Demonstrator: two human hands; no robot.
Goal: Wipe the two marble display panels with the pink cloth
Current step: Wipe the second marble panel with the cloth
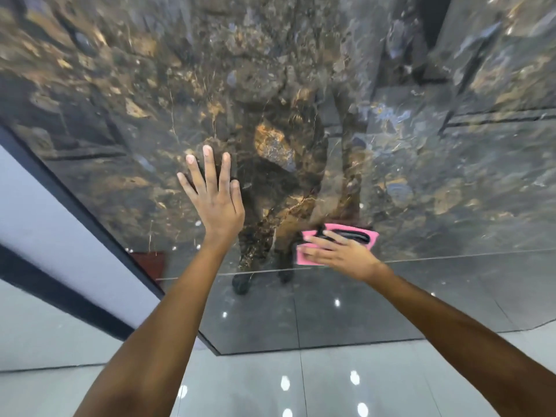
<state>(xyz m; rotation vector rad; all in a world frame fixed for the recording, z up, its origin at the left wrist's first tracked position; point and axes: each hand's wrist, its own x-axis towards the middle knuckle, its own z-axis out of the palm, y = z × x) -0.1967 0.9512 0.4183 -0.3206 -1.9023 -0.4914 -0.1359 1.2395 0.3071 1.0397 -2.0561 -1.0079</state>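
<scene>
A tall, glossy marble panel (pixel 421 176), dark grey with brown and gold patches, fills most of the head view. My left hand (pixel 215 192) lies flat on it with straight, spread fingers, left of centre. Lower and to the right, my right hand (pixel 340 251) presses the folded pink cloth (pixel 365 233) against the panel near its lower part. The fingers are stretched over the cloth, which shows pink above and to the left of the hand. A second panel (pixel 508 64) stands at the upper right behind a dark gap.
A dark frame edge (pixel 87 212) runs diagonally along the panel's left side, with a white wall (pixel 45 212) beyond it. The polished grey tile floor (pixel 301 383) below reflects ceiling lights. My reflection shows in the marble.
</scene>
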